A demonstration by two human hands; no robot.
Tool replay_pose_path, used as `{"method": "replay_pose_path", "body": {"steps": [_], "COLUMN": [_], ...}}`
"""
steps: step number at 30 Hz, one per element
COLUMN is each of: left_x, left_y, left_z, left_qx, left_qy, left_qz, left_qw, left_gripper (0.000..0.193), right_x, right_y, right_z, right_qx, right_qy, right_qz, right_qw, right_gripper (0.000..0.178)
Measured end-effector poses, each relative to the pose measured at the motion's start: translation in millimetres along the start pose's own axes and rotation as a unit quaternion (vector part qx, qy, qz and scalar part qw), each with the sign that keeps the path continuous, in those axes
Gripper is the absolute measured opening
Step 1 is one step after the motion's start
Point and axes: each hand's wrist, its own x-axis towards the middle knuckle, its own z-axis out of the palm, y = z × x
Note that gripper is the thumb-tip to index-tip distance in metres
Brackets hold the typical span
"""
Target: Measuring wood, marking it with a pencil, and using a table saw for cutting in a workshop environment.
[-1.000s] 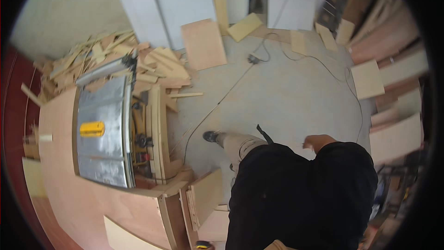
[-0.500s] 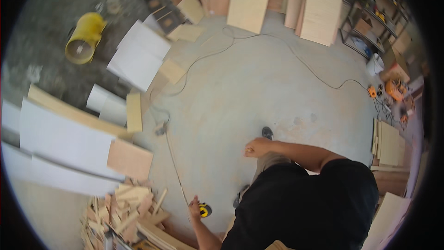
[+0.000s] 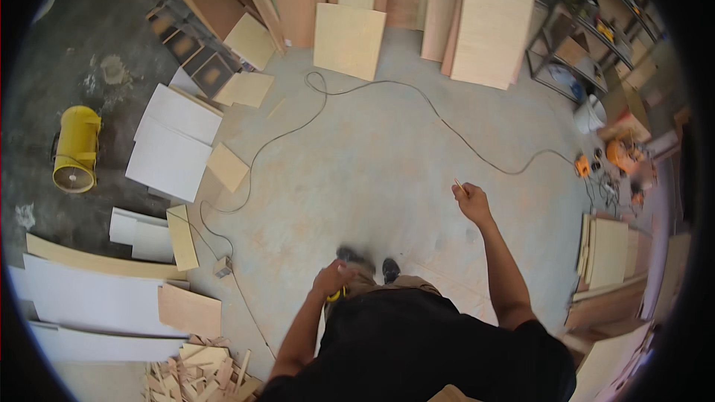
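My left hand is closed in front of my left thigh. It grips a tape measure with a black and yellow case, mostly covered by the fingers. My right hand reaches out ahead and to the right over the floor. Pinched between its thumb and fingers is a thin, light stick, perhaps a pencil, whose tip pokes out past the fingers.
A cable curves across the concrete floor to a socket box. Wooden boards lean at the back. White panels and a yellow blower lie left, above a scrap-wood heap. Metal shelving stands right.
My body has turned and the surroundings have shifted in view. My left hand came in from the lower left to my thigh with the tape measure. My right hand stretched forward and right.
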Motion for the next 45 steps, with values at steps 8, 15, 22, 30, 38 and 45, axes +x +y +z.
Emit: {"method": "replay_pose_path", "body": {"steps": [8, 15, 22, 30, 38, 45], "left_x": [199, 370, 454, 428, 392, 396], "left_y": [105, 152, 126, 98, 284, 363], "left_z": [-117, -290, -391, -294, -238, -201], "left_qx": [0.133, 0.106, -0.001, -0.342, -0.777, -0.794], "left_qy": [-0.008, -0.010, 0.089, 0.081, 0.007, 0.031], "left_qz": [0.118, 0.063, -0.097, -0.482, -0.491, -0.525], "left_qw": [0.984, 0.992, 0.991, 0.802, 0.393, 0.305], "left_gripper": [0.064, 0.064, 0.063, 0.032, 0.025, 0.025], "right_x": [146, 363, 671, 1108, 1361, 1276], "right_y": [-24, -81, -146, -159, -98, -223], "right_z": [75, 74, 96, 295, 355, 394], "right_qx": [0.035, 0.020, -0.018, -0.204, -0.310, -0.148], "right_qy": [-0.093, -0.092, -0.169, -0.258, -0.179, -0.366], "right_qz": [0.008, 0.036, 0.025, -0.193, -0.113, -0.122], "right_qw": [0.995, 0.995, 0.985, 0.924, 0.927, 0.911], "right_gripper": [0.044, 0.043, 0.045, 0.045, 0.082, 0.048]}}
